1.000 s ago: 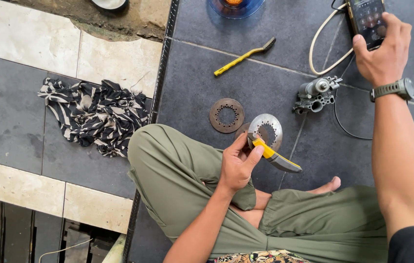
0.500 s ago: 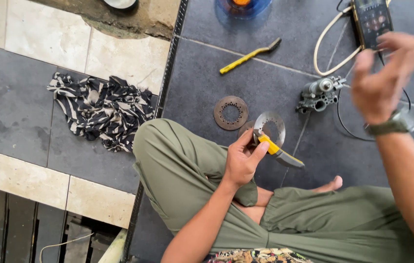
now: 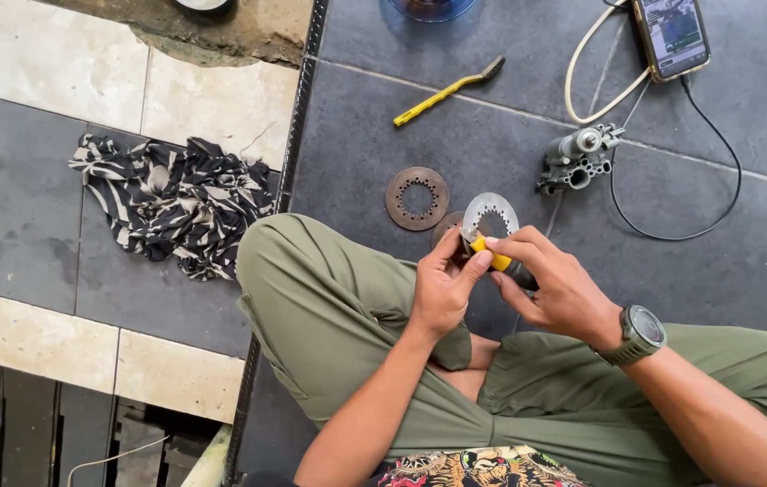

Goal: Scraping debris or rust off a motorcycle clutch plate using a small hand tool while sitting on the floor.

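I sit cross-legged on dark floor tiles. My left hand [image 3: 442, 287] pinches the lower edge of a silver toothed ring plate [image 3: 492, 211], held upright just above my knee. My right hand [image 3: 556, 287], with a watch on its wrist, grips a yellow-handled tool [image 3: 493, 256] whose tip rests against the plate. The two hands touch at the fingertips. A rusty ring plate [image 3: 417, 197] lies flat on the tile just left of them, and a second brown plate [image 3: 444, 226] shows partly behind my left thumb.
A small metal carburettor-like part [image 3: 577, 159] lies to the upper right, with a black cable [image 3: 717, 185] and a beige hose [image 3: 582, 77] running to a phone [image 3: 672, 34]. A yellow-handled brush [image 3: 445, 92] lies farther back. A striped cloth [image 3: 176, 206] sits left, beyond a floor grate [image 3: 298, 108].
My right hand has left the phone and come down to my lap, taking hold of the yellow-handled tool that my left hand held together with the silver plate.
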